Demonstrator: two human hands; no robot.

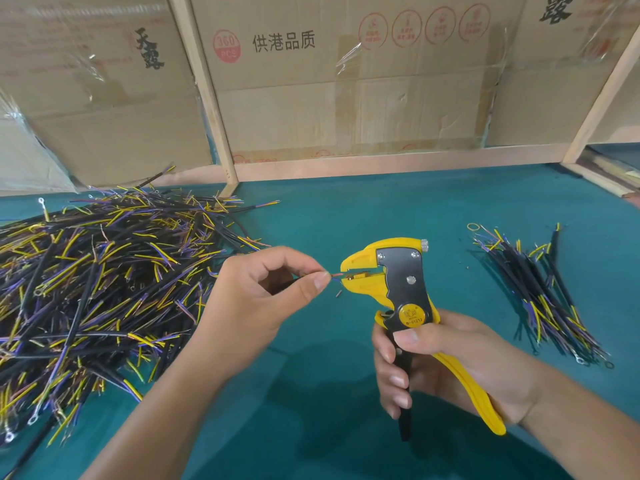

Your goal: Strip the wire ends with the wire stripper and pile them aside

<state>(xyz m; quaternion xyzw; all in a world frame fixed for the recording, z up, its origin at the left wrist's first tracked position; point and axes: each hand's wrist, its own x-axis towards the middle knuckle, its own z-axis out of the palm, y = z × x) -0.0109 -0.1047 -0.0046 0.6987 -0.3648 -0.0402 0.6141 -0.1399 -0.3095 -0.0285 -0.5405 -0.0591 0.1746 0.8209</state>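
Note:
My right hand (446,365) grips the handles of a yellow and grey wire stripper (398,282), held upright with its jaws pointing left. My left hand (263,292) pinches a thin wire (335,274) between thumb and forefinger, and the wire's tip sits at the stripper's jaws. A small cut piece of insulation (338,293) is just below the jaws. A large heap of black cables with yellow and purple cores (97,289) covers the left of the table. A smaller pile of the same cables (540,292) lies at the right.
The work surface is a teal mat (346,216). Cardboard boxes (346,81) and a wooden frame (207,95) wall off the back. A yellow rubber band (473,227) lies by the top of the small pile.

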